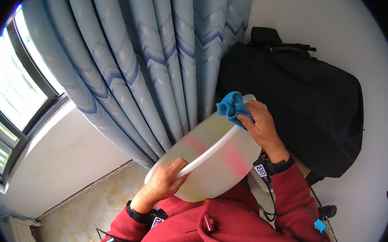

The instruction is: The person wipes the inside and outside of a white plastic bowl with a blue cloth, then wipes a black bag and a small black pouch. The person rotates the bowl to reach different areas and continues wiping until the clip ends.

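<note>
A round, translucent white plastic basin (207,167) is tilted on its side in front of my body, with pink and yellow patches showing on its wall. My left hand (168,179) grips its rim at the lower left. At the upper right of the rim, my right hand (261,127) holds a bunched blue cloth (233,107) against the edge, thumb on the cloth and fingers partly hidden behind the rim. Both wrists wear black bands with small devices and cables.
Pleated blue curtains (144,61) hang just beyond the basin. A large black bag (296,102) stands against the white wall on the right. A dark-framed window (25,106) is on the left, above a marbled tile floor (89,208).
</note>
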Tool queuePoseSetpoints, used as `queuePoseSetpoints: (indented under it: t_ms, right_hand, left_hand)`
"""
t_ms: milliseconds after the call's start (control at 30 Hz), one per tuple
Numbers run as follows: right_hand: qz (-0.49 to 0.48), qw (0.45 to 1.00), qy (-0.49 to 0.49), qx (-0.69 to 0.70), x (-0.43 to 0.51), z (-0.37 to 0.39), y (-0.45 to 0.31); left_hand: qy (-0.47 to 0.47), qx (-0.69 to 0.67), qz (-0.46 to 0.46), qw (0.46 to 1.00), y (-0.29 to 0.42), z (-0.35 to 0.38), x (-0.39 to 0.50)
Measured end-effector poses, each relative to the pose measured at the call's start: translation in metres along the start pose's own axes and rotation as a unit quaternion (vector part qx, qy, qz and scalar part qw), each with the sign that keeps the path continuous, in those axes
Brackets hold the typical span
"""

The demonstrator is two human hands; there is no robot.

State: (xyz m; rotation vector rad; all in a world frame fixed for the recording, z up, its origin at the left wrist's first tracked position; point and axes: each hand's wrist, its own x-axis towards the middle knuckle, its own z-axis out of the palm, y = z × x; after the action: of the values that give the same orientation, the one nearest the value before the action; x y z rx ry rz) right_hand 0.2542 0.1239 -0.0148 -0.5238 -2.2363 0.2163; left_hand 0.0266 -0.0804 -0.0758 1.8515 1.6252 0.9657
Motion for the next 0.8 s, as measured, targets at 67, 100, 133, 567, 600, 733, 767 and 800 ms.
queuePoseSetpoints:
  t_ms: [67,100,133,567,600,733,767,800]
  right_hand:
    - [-0.062,0.998,-0.013,-0.020,-0.004,-0.005,-0.006]
    - [-0.091,0.994,-0.043,-0.048,-0.011,0.000,-0.019]
    - [-0.124,0.990,-0.046,-0.041,-0.018,0.008,-0.033]
    - [-0.005,0.971,-0.236,-0.032,-0.090,-0.029,-0.007]
    - [0.029,0.964,-0.262,-0.028,-0.102,-0.029,0.000]
    - [0.115,0.946,-0.304,0.011,-0.147,-0.016,0.030]
    - [0.116,0.946,-0.301,0.018,-0.157,-0.011,0.036]
    - [0.120,0.952,-0.281,0.022,-0.166,-0.005,0.040]
  left_hand:
    - [0.006,-0.010,0.008,1.000,0.000,0.003,0.000]
    - [0.009,-0.020,0.012,1.000,0.000,0.005,-0.001]
    - [-0.001,0.001,-0.002,1.000,-0.001,0.006,0.000]
    - [-0.281,-0.089,0.040,0.955,-0.039,0.040,-0.024]
    - [-0.313,-0.103,-0.010,0.944,-0.049,0.036,-0.029]
    - [-0.086,0.090,0.039,0.991,-0.082,0.014,-0.050]
    - [0.025,0.198,0.049,0.979,-0.086,0.011,-0.055]
    - [0.145,0.263,0.036,0.953,-0.090,0.014,-0.058]
